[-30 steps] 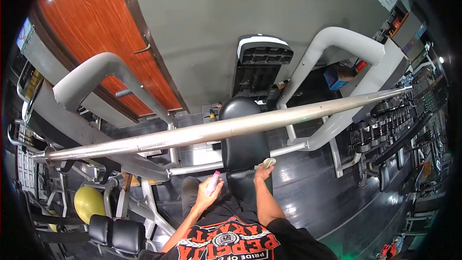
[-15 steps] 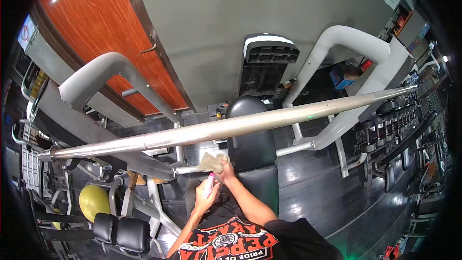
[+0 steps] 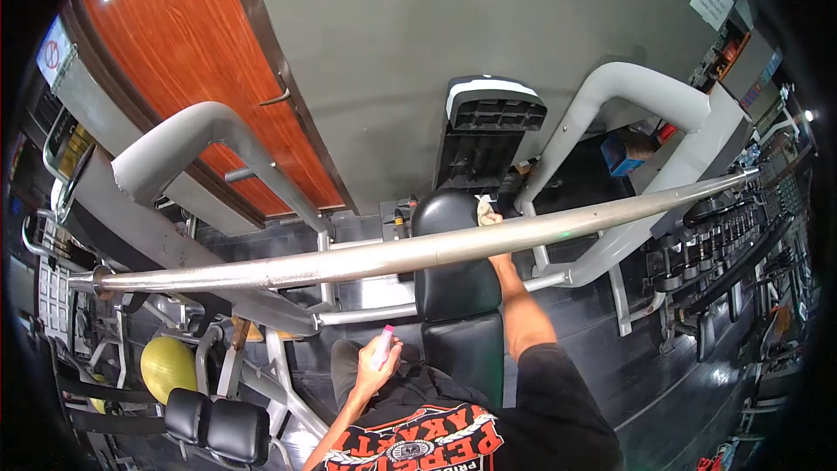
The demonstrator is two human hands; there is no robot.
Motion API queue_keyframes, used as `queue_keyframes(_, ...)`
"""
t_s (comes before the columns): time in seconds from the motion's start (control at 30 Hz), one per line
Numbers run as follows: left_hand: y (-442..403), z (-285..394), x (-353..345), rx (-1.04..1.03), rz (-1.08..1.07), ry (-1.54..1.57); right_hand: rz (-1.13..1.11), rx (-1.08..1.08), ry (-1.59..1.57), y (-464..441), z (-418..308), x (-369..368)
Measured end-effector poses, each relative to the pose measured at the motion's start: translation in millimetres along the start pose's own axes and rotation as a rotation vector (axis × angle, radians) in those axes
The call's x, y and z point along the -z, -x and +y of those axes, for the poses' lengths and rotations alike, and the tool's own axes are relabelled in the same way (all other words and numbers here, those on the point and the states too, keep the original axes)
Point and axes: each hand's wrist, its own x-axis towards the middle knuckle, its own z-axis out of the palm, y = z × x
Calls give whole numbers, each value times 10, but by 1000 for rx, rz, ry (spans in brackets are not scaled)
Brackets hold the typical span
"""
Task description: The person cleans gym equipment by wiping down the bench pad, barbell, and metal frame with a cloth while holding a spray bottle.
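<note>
My left hand (image 3: 377, 366) is closed around a small pale bottle with a pink top (image 3: 384, 344), held low in front of my shirt. My right arm reaches forward under the metal bar (image 3: 418, 249). Beyond the bar, my right hand (image 3: 493, 218) grips a beige cloth (image 3: 483, 206) at the right edge of the black padded bench's raised upper pad (image 3: 446, 209). Part of that wrist is hidden behind the bar. The bench's nearer pad (image 3: 462, 353) lies beside my legs.
Grey tubular uprights (image 3: 187, 135) flank the bench. Behind it, a black and white padded piece (image 3: 493, 109) stands against the grey wall. A dumbbell rack (image 3: 697, 253) is at the right. A yellow exercise ball (image 3: 168, 369) and a smaller black bench (image 3: 218, 426) are at lower left.
My right hand has moved away from the left, forward under the bar to the upper pad's right edge, taking the cloth. My left hand stays low with the bottle.
</note>
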Motion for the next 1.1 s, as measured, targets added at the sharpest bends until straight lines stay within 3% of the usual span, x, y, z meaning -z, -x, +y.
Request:
queue_keyframes(0.07,-38,-89,10,-116,56,-71,83,-297,-365,210,614,-390)
queue_keyframes(0.13,-38,-131,12,-120,55,-72,-150,-152,140,504,214,33)
queue_keyframes(0.2,-74,-129,5,-67,23,-13,-143,31,196,820,66,264)
queue_keyframes(0.27,-126,-1,6,-107,9,-37,-81,-159,5,1205,-81,380)
queue_keyframes(0.37,-206,-18,-61,-112,-48,-5,-150,-57,272,1677,22,455)
queue_keyframes(0.5,-252,121,-140,-127,-126,44,-199,-113,300,1965,-97,661)
queue_keyframes(0.57,-260,125,-134,-124,-141,56,-379,-597,264,2050,-156,845)
queue_keyframes(0.6,-259,122,-139,-119,-151,72,-384,-596,267,2030,-130,938)
queue_keyframes(0.73,-252,105,-95,-151,-165,47,96,-621,175,1636,-285,1153)
queue_keyframes(0.8,-259,114,-85,-181,-163,17,322,-533,205,1355,-88,1074)
queue_keyframes(0.83,-250,120,-73,-134,-186,9,324,-535,205,1229,-54,1013)
queue_keyframes(0.9,-232,118,-57,-85,-210,-2,324,-297,-15,1069,-21,860)
queue_keyframes(1.0,-229,120,-98,-122,-192,-1,12,-94,171,1281,336,513)
queue_keyframes(1.1,-239,121,-125,-234,-148,43,62,-376,129,1571,-134,309)
